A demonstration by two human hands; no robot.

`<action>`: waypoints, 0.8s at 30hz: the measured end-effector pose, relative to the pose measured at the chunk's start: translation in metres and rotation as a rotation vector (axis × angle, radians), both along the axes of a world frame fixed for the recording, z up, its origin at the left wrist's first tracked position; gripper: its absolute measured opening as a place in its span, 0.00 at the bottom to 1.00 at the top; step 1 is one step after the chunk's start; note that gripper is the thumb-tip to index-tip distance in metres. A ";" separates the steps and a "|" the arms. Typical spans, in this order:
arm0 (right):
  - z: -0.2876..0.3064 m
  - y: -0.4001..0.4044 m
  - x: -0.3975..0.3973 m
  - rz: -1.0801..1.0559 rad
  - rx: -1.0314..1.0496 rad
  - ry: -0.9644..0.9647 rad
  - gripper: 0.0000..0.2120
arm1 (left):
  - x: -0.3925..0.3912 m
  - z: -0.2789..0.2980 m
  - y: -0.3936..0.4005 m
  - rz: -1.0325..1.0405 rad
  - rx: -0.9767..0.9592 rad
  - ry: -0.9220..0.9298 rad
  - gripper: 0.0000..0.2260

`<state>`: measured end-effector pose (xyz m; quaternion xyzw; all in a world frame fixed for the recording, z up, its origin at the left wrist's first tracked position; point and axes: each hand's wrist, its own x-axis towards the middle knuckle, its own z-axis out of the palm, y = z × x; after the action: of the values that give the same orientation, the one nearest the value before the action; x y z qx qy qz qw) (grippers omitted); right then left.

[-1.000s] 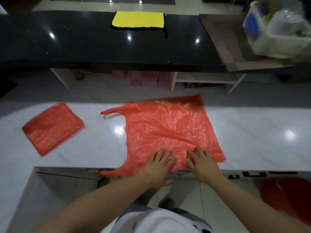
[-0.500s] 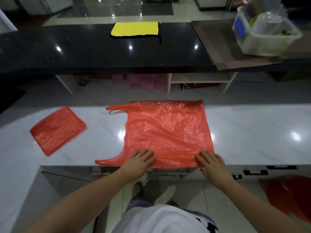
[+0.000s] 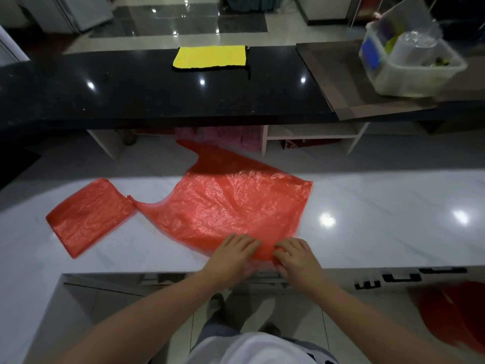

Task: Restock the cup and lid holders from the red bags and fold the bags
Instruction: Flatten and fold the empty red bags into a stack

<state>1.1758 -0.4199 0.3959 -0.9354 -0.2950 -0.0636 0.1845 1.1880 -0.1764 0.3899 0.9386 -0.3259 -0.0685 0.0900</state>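
At the near edge of the white marble counter (image 3: 367,243), the near corner of the red bag (image 3: 231,206) is gripped by the left hand (image 3: 237,252) and the right hand (image 3: 296,254), fingers curled onto the thin plastic. The bag is spread flat and skewed — crinkled, glossy, translucent — one handle touching the folded red bag (image 3: 89,216) to the left, the other reaching past the counter's far edge. Farther back, a yellow cloth (image 3: 210,57) is seen on the black countertop (image 3: 131,88).
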 end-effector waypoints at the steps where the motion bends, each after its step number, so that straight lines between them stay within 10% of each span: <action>1: 0.001 0.005 0.002 0.002 0.029 0.022 0.12 | 0.002 0.001 -0.006 -0.003 -0.068 -0.033 0.26; 6: 0.007 -0.006 0.014 -0.039 0.058 0.190 0.19 | 0.012 0.004 0.002 -0.008 -0.238 -0.061 0.11; 13: 0.004 -0.036 0.102 -0.845 0.289 0.555 0.20 | 0.018 -0.004 0.041 -0.033 -0.288 -0.164 0.07; 19: -0.012 -0.034 0.161 -0.969 0.380 0.637 0.27 | 0.018 -0.001 0.051 -0.010 -0.329 -0.153 0.08; 24: -0.024 -0.023 0.176 -1.042 0.424 0.605 0.13 | 0.026 0.003 0.053 -0.019 -0.352 -0.137 0.06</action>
<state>1.3520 -0.4429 0.3715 -0.8758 0.2828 0.0651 0.3856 1.2140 -0.1233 0.3928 0.9077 -0.3473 0.0530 0.2296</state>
